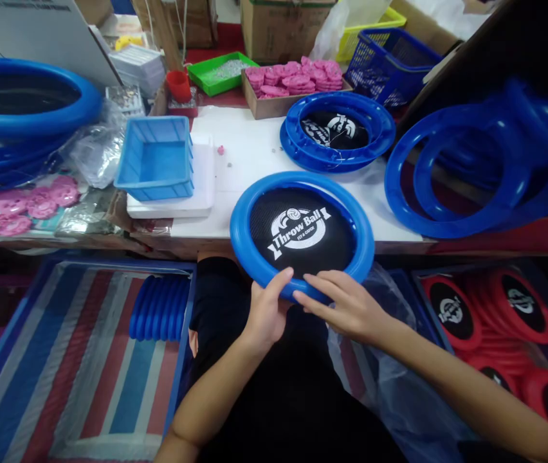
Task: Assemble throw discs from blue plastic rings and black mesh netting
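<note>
A blue-rimmed throw disc (241, 222) with a black mesh centre printed "Throw Ball" rests over the table's front edge, tilted toward me. My left hand (267, 312) grips its near rim, thumb on top and fingers hidden underneath. My right hand (346, 302) lies against the rim just to the right, fingers pressed together on the blue plastic. Behind the disc, a blue ring lies over another black mesh piece (334, 132) with white print. More blue rings (399, 183) lean in a heap at the right.
A light blue bin (155, 183) stands on a white scale-like base (201, 193). Pink pieces fill a cardboard box (274, 106); a green tray (206, 80) holds small metal parts. Crates flank my lap: blue discs (158, 308) left, red discs (452, 312) right. Large blue discs (81, 109) are stacked far left.
</note>
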The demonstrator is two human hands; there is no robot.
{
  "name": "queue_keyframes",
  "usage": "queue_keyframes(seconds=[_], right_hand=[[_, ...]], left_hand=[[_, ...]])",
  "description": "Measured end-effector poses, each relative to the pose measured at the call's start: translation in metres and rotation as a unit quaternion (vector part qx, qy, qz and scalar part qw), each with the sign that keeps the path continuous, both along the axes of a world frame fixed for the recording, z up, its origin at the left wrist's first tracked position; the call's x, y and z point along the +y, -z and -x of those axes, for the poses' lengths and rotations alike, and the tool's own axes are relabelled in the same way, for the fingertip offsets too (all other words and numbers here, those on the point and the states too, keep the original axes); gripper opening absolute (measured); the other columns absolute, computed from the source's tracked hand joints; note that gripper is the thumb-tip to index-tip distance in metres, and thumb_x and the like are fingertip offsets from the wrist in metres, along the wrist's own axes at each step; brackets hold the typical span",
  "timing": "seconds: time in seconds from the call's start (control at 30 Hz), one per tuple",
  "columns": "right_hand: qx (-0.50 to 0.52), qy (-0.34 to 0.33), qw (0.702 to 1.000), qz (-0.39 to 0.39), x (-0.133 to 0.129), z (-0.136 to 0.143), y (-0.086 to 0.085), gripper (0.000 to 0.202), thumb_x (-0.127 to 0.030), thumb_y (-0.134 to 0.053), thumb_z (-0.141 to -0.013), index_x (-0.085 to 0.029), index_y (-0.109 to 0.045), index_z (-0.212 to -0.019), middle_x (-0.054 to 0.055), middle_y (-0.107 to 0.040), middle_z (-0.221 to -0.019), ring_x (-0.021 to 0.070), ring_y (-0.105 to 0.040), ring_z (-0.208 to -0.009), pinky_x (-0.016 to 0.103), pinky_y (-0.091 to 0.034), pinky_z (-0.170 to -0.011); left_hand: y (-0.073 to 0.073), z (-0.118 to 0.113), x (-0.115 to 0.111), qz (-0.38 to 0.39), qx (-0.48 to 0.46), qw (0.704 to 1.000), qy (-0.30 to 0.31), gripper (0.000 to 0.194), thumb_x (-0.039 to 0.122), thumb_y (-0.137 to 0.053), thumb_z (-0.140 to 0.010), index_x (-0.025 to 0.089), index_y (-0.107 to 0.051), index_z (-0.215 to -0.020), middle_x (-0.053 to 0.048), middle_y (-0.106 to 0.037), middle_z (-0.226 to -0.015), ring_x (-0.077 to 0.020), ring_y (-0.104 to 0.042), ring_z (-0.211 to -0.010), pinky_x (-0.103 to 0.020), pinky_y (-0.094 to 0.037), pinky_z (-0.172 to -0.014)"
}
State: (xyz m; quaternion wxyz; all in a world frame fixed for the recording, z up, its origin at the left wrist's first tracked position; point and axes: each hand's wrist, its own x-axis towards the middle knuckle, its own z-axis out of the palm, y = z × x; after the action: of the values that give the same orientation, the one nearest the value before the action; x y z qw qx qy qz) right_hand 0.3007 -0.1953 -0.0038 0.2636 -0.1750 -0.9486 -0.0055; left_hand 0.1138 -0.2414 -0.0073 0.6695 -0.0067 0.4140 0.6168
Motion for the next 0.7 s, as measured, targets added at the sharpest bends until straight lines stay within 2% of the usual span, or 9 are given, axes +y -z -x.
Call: queue_keyframes(seconds=[0.1,0.17,0.2,0.23,0.3,0.4,0.47,0.6,0.7], right_hand=[[0.033,0.027,0.999,0.024,-0.011,-0.002,0.033,0.041,-0.023,-0.072,-0.098,-0.039,-0.073,-0.136,0.006,-0.076,-0.126,0.0252,-0.070,-0.113,0.049,-0.058,-0.102],[0.113,0.153,0.981,0.040,-0.017,-0.001,0.053,0.046,-0.024,-0.074,-0.095,-0.039,-0.072,-0.139,0.008,-0.070,-0.138,0.0306,-0.065,-0.127,0.057,-0.052,-0.112],[0.178,0.249,0.950,0.057,-0.019,0.000,0.063,0.053,-0.024,-0.075,-0.094,-0.038,-0.068,-0.144,0.010,-0.064,-0.147,0.0338,-0.060,-0.136,0.060,-0.048,-0.115],[0.253,0.345,0.899,0.092,-0.022,0.003,0.072,0.061,-0.025,-0.076,-0.093,-0.035,-0.063,-0.151,0.012,-0.057,-0.155,0.0356,-0.054,-0.144,0.061,-0.047,-0.117],[0.396,0.461,0.756,0.242,-0.026,0.010,0.087,0.069,-0.034,-0.075,-0.095,-0.032,-0.051,-0.159,0.014,-0.053,-0.160,0.0343,-0.052,-0.149,0.060,-0.048,-0.118],[0.510,0.419,0.548,0.513,-0.035,0.020,0.098,0.058,-0.050,-0.071,-0.097,-0.029,-0.058,-0.149,0.011,-0.069,-0.144,0.0292,-0.065,-0.135,0.051,-0.056,-0.112],[0.532,0.362,0.478,0.598,-0.041,0.020,0.100,0.049,-0.051,-0.077,-0.092,-0.028,-0.068,-0.134,0.009,-0.075,-0.135,0.0281,-0.071,-0.126,0.046,-0.059,-0.106],[0.532,0.331,0.432,0.648,-0.039,0.010,0.100,0.052,-0.045,-0.093,-0.076,-0.026,-0.072,-0.119,0.007,-0.081,-0.118,0.0267,-0.076,-0.108,0.042,-0.062,-0.097],[0.527,0.343,0.435,0.645,-0.031,0.007,0.100,0.054,-0.045,-0.097,-0.070,-0.023,-0.073,-0.112,0.006,-0.082,-0.101,0.0237,-0.076,-0.091,0.039,-0.063,-0.088]], left_hand=[[0.032,0.008,-0.013,0.020,0.017,1.000,-0.012,0.044,0.029,-0.100,-0.066,0.017,-0.058,-0.076,0.006,-0.063,-0.070,-0.0103,-0.064,-0.065,-0.022,-0.052,-0.062],[0.050,0.016,-0.021,0.022,0.034,0.999,-0.014,0.040,0.028,-0.099,-0.068,0.018,-0.067,-0.090,0.001,-0.074,-0.085,-0.0175,-0.075,-0.088,-0.028,-0.059,-0.080],[0.058,0.020,-0.024,0.024,0.041,0.999,-0.012,0.043,0.027,-0.099,-0.068,0.019,-0.070,-0.099,-0.001,-0.078,-0.094,-0.0211,-0.076,-0.100,-0.033,-0.060,-0.090],[0.066,0.023,-0.026,0.026,0.045,0.999,-0.011,0.049,0.027,-0.099,-0.068,0.021,-0.072,-0.108,-0.003,-0.080,-0.100,-0.0241,-0.076,-0.110,-0.037,-0.059,-0.100],[0.078,0.026,-0.027,0.035,0.045,0.998,-0.009,0.060,0.025,-0.098,-0.068,0.024,-0.072,-0.121,-0.004,-0.081,-0.110,-0.0277,-0.073,-0.122,-0.044,-0.054,-0.112],[0.090,0.028,-0.026,0.059,0.036,0.998,-0.002,0.071,0.022,-0.097,-0.065,0.028,-0.070,-0.130,-0.005,-0.081,-0.119,-0.0310,-0.070,-0.131,-0.049,-0.050,-0.119],[0.095,0.030,-0.023,0.074,0.044,0.996,0.006,0.077,0.022,-0.097,-0.061,0.030,-0.070,-0.132,-0.005,-0.081,-0.121,-0.0319,-0.068,-0.134,-0.049,-0.049,-0.121],[0.102,0.038,-0.015,0.085,0.068,0.994,0.025,0.084,0.022,-0.099,-0.054,0.030,-0.070,-0.133,-0.005,-0.081,-0.122,-0.0343,-0.065,-0.139,-0.050,-0.047,-0.123],[0.107,0.042,-0.009,0.075,0.066,0.994,0.040,0.084,0.023,-0.099,-0.053,0.028,-0.071,-0.133,-0.006,-0.081,-0.123,-0.0367,-0.064,-0.140,-0.053,-0.048,-0.123]])
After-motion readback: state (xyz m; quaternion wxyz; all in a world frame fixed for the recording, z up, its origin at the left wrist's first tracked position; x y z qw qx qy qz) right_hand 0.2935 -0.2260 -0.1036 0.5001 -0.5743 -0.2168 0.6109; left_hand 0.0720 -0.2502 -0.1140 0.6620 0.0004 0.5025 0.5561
